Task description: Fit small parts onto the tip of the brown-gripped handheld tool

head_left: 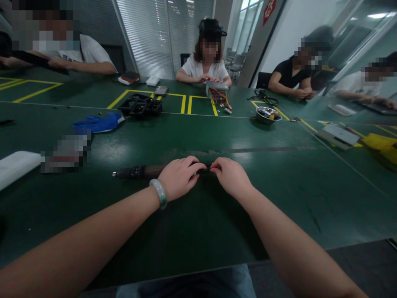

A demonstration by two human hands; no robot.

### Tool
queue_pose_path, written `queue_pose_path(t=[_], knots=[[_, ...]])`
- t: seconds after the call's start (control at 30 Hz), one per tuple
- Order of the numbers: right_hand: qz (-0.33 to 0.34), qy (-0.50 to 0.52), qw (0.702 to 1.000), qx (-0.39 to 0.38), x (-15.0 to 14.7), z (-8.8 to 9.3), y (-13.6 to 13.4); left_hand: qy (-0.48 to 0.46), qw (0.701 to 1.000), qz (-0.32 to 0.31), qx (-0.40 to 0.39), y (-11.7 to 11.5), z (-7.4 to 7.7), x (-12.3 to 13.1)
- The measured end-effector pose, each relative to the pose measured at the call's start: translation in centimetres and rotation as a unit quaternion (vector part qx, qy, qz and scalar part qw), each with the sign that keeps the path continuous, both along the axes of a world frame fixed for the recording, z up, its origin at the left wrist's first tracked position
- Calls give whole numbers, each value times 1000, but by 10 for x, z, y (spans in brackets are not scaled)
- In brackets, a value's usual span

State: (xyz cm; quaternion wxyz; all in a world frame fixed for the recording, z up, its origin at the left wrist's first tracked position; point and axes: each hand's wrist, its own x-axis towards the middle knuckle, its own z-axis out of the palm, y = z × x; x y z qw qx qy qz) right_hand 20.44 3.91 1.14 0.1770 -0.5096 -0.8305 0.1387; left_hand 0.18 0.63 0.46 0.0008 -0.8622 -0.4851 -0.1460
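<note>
A dark, cylindrical tool (136,172) with a metal tip at its left end lies on the green table (186,240). Wrapped round its right part is my left hand (180,176), with a pale bangle (159,193) on the wrist. My right hand (231,176) is just to the right, thumb and fingers pinched at a small dark piece by the tool's right end. What exactly sits between those fingertips is too small to tell. The two hands nearly touch.
A blue glove (99,123), black plastic parts (141,105) and a white object (18,165) lie to the left. Farther back are a metal bowl (268,116) and a box with coloured wires (217,89). Several people sit across the table; yellow fabric (383,145) lies right.
</note>
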Motion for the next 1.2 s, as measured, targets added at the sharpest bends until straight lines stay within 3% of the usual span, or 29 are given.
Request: queue_pose_path(t=[0.43,0.57,0.87,1.2], knots=[[-56,17,997,-41,-6,-8,1,-21,1000,-7,0,2,-2,-2],[-47,10,997,-59,-6,-7,3,-22,1000,-7,1,2,-2,-3],[20,-37,999,-9,-6,-4,1,-22,1000,-10,4,0,-1,-4],[16,-58,998,2,-10,-5,1,-30,999,-10,6,0,0,-4]])
